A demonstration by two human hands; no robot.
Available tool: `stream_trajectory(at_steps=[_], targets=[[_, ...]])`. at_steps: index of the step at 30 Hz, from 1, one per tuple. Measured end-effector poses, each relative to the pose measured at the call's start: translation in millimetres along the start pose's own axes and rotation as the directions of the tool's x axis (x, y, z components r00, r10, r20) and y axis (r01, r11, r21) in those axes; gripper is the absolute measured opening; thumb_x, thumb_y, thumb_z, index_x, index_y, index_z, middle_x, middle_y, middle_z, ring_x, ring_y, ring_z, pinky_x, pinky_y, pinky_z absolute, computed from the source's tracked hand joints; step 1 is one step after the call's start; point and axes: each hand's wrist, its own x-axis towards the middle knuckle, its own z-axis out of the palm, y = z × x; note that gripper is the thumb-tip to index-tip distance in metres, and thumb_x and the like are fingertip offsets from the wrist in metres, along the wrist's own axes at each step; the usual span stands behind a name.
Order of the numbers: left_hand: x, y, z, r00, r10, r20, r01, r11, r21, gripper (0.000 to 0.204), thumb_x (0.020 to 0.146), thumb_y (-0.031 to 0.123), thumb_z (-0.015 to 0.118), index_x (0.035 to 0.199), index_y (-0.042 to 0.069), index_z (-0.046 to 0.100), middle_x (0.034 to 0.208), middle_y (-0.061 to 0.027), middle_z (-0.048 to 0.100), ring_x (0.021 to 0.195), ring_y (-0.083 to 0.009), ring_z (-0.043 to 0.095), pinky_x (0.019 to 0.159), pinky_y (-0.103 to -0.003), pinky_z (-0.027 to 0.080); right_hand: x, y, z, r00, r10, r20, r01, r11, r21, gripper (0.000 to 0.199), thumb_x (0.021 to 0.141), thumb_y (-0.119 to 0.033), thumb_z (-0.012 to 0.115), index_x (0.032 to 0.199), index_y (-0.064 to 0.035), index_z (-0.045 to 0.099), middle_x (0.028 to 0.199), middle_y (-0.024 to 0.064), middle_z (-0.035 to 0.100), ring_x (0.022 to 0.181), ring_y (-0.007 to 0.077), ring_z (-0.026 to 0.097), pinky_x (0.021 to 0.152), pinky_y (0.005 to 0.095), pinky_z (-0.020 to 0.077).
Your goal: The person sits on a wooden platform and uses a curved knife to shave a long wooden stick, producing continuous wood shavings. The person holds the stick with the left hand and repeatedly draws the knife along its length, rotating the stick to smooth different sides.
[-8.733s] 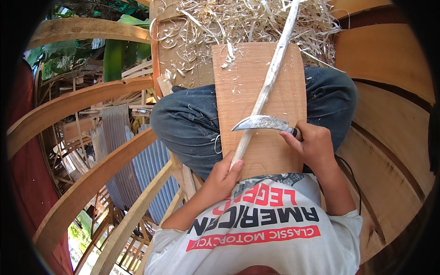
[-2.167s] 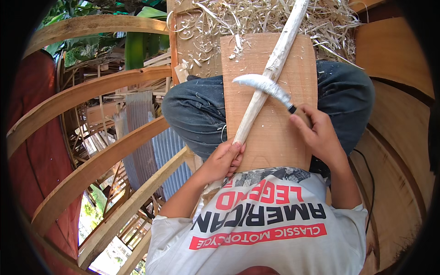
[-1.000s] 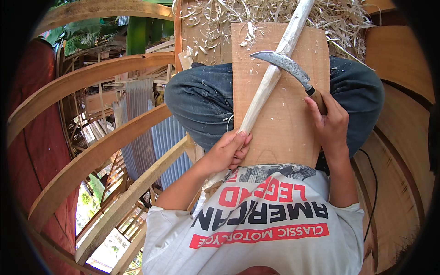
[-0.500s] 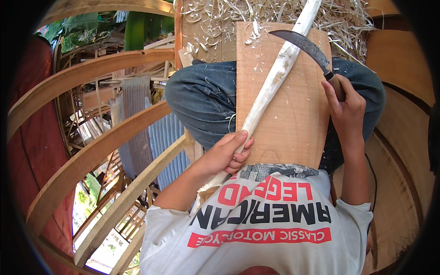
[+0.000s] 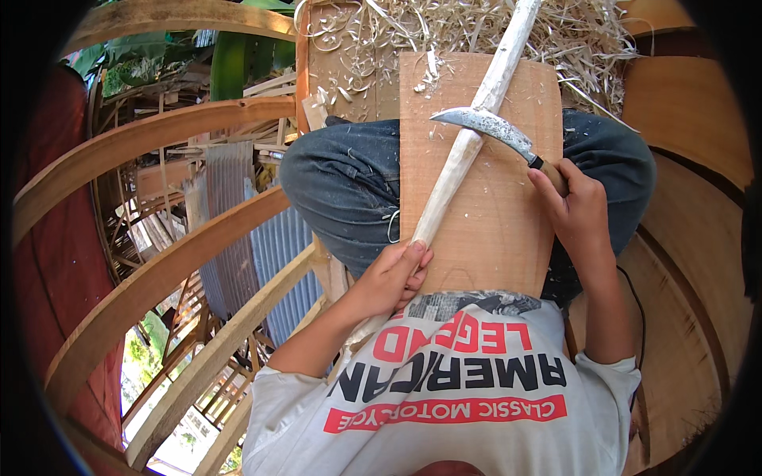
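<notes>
A long pale peeled stick (image 5: pixel 446 184) slants from my lower left across a wooden board (image 5: pixel 508 238) that lies over my lap. My left hand (image 5: pixel 394 274) is wrapped round the stick's near part, beside the board's left edge. In my right hand (image 5: pixel 573 205) is the dark handle of a sickle (image 5: pixel 490 125). Its curved blade lies across the stick near the middle of the board, tip pointing left. Small wood flecks dot the board. The stick's near end runs past my shirt and is partly hidden by my left hand and arm.
Curly wood shavings (image 5: pixel 476 24) heap up beyond the board. Wooden rails (image 5: pixel 171 297) curve along my left, with corrugated sheets (image 5: pixel 278 258) below them. Curved wooden panelling (image 5: pixel 675 238) stands on my right. My bent knees in jeans (image 5: pixel 341 178) flank the board.
The sickle has come down and toward me along the stick, its blade now turned flatter across it. My left hand keeps its hold. The whole view has shifted slightly.
</notes>
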Motion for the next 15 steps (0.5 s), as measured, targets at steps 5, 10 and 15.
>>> stream_trajectory(at_steps=[5, 10, 15], targets=[[1, -1, -1, 1.0, -0.008, 0.029, 0.01, 0.997, -0.072, 0.038, 0.101, 0.044, 0.03, 0.083, 0.012, 0.036, 0.059, 0.0066, 0.029, 0.042, -0.0016, 0.02, 0.035, -0.019, 0.017, 2, 11, 16, 0.962, -0.224, -0.155, 0.189, 0.959, -0.211, 0.031, 0.081, -0.033, 0.07, 0.077, -0.0046, 0.058, 0.064, 0.0098, 0.059, 0.054, 0.0281, 0.059, 0.048, 0.0357, 0.0447], [1, 2, -2, 0.999, 0.003, 0.049, 0.003, 0.993, -0.118, 0.039, 0.101, 0.045, 0.03, 0.083, 0.012, 0.037, 0.057, 0.0065, 0.029, 0.042, -0.0012, 0.02, 0.034, -0.019, 0.016, 4, 13, 22, 0.942, -0.28, -0.185, 0.234, 0.944, -0.233, 0.029, 0.081, -0.031, 0.071, 0.077, -0.0057, 0.057, 0.065, 0.0088, 0.059, 0.054, 0.0264, 0.059, 0.047, 0.0346, 0.0447], [1, 2, -7, 0.994, -0.038, 0.103, 0.055, 0.985, -0.165, 0.038, 0.101, 0.045, 0.031, 0.083, 0.012, 0.037, 0.058, 0.0066, 0.029, 0.042, -0.0013, 0.02, 0.034, -0.019, 0.016, 7, 20, 28, 0.879, -0.39, -0.273, 0.305, 0.901, -0.308, 0.029, 0.081, -0.031, 0.071, 0.078, -0.0058, 0.057, 0.064, 0.009, 0.059, 0.053, 0.0256, 0.059, 0.048, 0.0349, 0.0455]])
